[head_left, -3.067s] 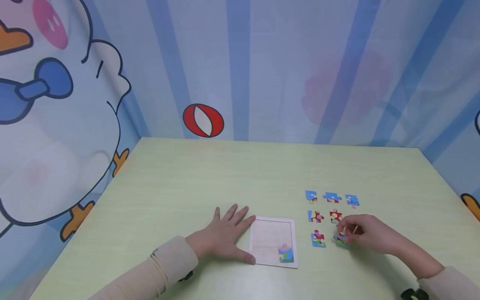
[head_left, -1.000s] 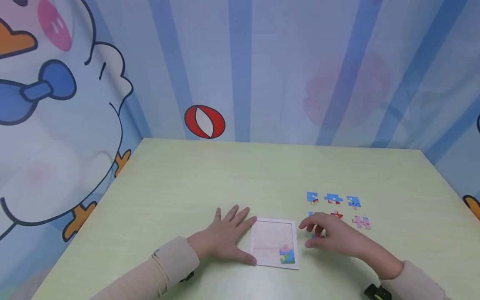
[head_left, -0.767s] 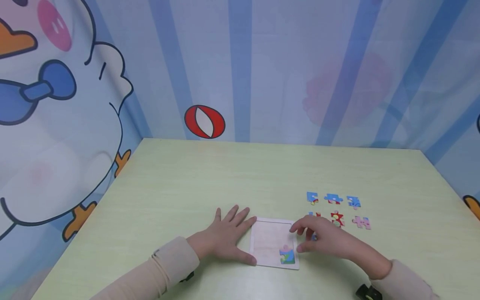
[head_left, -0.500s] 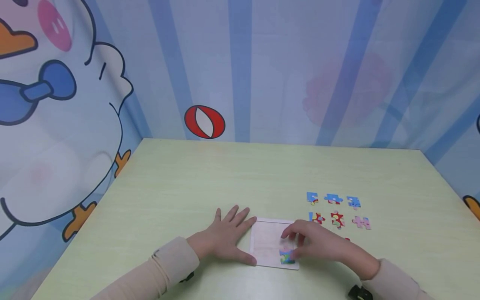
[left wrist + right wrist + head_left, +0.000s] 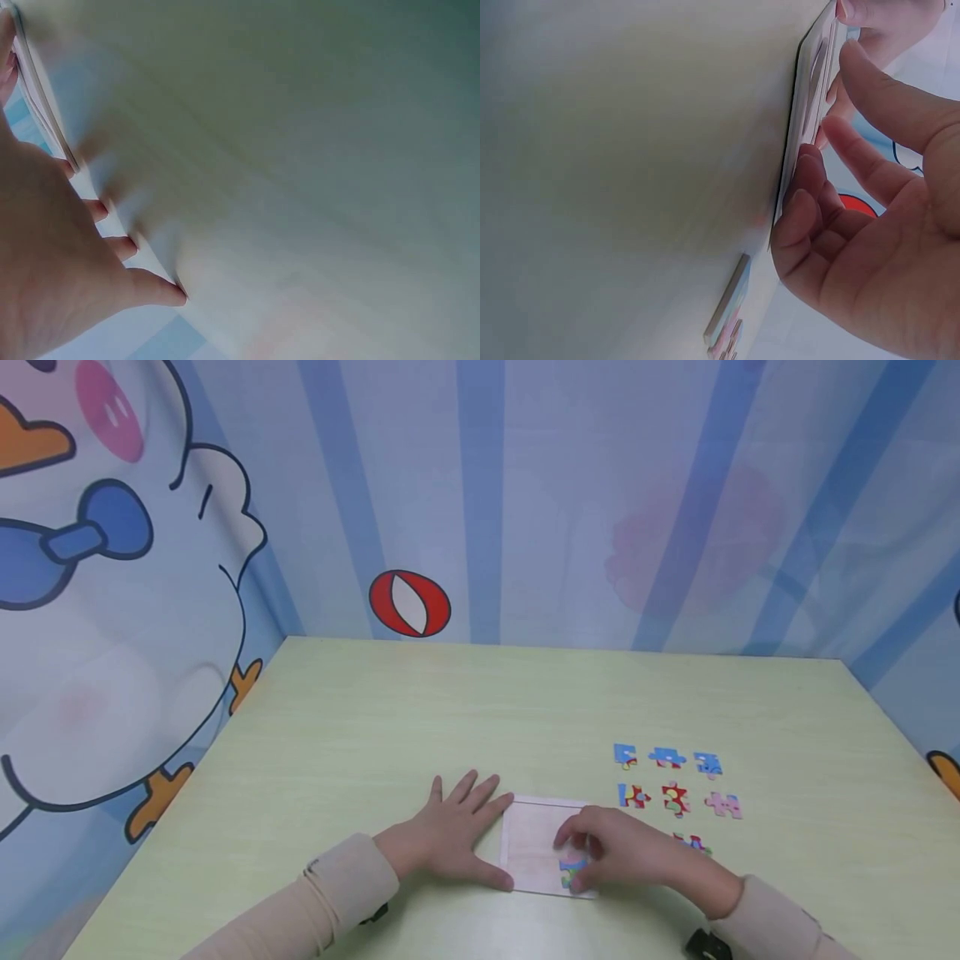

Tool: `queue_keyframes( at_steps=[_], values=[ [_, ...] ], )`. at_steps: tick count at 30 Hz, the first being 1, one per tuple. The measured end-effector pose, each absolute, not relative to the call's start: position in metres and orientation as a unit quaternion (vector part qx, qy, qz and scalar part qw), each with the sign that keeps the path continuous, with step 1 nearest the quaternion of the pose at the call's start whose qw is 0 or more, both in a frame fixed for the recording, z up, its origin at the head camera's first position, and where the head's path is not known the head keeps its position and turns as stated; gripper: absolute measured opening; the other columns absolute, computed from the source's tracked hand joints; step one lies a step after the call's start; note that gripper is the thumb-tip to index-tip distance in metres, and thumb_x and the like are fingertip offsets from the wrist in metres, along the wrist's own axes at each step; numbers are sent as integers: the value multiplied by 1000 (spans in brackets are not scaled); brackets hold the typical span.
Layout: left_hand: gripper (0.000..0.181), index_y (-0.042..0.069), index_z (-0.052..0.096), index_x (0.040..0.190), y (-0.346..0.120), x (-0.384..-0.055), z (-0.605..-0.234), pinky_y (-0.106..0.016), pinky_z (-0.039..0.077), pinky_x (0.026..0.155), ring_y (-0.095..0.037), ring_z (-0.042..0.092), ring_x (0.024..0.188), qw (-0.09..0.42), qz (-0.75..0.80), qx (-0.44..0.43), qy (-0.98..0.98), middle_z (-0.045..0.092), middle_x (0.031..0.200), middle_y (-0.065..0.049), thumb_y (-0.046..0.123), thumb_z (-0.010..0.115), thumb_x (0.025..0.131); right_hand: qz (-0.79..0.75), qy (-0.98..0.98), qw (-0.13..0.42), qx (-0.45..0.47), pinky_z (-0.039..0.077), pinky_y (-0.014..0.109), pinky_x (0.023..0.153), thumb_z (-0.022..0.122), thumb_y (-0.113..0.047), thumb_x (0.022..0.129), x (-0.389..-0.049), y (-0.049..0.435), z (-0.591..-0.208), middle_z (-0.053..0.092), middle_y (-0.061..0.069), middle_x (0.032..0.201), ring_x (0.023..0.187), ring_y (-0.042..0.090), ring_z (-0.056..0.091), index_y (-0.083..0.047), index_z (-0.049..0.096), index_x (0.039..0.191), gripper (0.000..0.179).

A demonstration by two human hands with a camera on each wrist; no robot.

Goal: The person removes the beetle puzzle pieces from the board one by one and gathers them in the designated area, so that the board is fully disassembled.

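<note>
A square, light puzzle tray (image 5: 528, 847) lies near the table's front, with one blue, green and pink jigsaw piece (image 5: 567, 870) in its lower right corner. My left hand (image 5: 450, 839) lies flat with fingers spread, the tips of thumb and index finger at the tray's left edge. Over the tray's right side is my right hand (image 5: 630, 852), its thumb overlapping the corner piece. In the right wrist view, the right thumb and index finger stand apart at the tray, with no piece between them. The other right fingers curl loosely.
Right of the tray, loose jigsaw pieces lie in rows: blue ones (image 5: 666, 757) at the back, a red one (image 5: 675, 798) and a pink one (image 5: 723, 805) in the middle, another (image 5: 693, 842) partly behind my right hand. A printed curtain (image 5: 555, 510) hangs behind the table (image 5: 420, 718).
My right hand has moved left from the loose pieces to the tray's lower right corner, and its thumb now overlaps the corner piece. The left hand and tray have stayed put.
</note>
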State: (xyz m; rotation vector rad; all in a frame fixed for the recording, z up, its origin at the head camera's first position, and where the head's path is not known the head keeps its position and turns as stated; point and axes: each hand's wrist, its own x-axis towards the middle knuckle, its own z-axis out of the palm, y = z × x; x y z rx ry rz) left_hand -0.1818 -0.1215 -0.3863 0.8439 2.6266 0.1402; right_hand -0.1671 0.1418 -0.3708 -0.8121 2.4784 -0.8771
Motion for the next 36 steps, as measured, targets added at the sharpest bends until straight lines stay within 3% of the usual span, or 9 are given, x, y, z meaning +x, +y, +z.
queue_keyframes(
  at_steps=[36],
  values=[
    [106, 25, 15, 156, -122, -182, -388, -69, 2, 109, -33, -3, 148, 188, 50, 296, 935, 3, 163, -3, 83, 49, 74, -293, 888, 216, -282, 41, 25, 68, 83, -14, 74, -165, 135, -369, 55, -9, 81, 78, 11, 47, -18, 69, 93, 24]
  ],
)
